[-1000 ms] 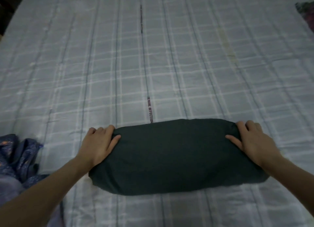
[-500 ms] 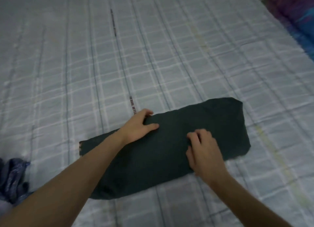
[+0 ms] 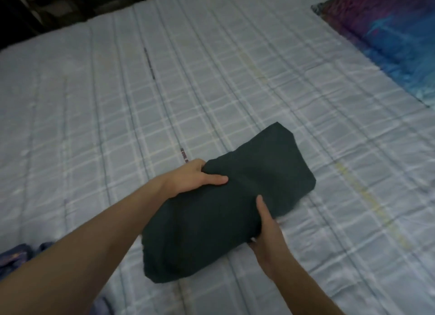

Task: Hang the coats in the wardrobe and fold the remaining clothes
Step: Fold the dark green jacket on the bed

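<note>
**Dark green folded garment gripped at both sides on the bed**

Head view: the dark green folded cloth garment [image 3: 226, 211] lay slantwise on the pale blue checked bedsheet [image 3: 117, 117]. The left hand [image 3: 195, 177] clutched its far edge, thumb on top. The right hand [image 3: 267, 230] pinched its near edge, thumb pressed on the cloth. A purple-and-blue patterned pillow [image 3: 390, 36] sat at the far right; blue patterned fabric [image 3: 16, 256] lay at the left edge.
</note>
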